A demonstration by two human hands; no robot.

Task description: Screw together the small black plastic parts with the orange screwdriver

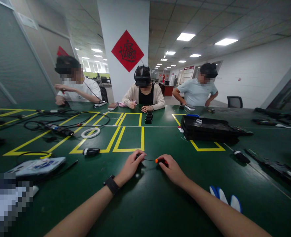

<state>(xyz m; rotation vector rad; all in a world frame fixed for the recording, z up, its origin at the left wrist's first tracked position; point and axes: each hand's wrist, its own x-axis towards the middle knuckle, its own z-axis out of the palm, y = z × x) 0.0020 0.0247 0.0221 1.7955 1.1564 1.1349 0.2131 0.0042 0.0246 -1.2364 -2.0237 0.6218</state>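
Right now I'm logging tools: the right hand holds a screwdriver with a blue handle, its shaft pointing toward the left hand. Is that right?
Not quite. In the head view, the screwdriver in the right hand has an orange handle, not blue. Its shaft does point toward the left hand.

One head-worn cam, looking forward and slightly down across the green table [145, 204]. Wide lens, edges bowed. Wearer's forearms come in from 6 o'clock, close up. Three people sit far off at 11 to 1 o'clock; ceiling fills the top. No second view to overlap.
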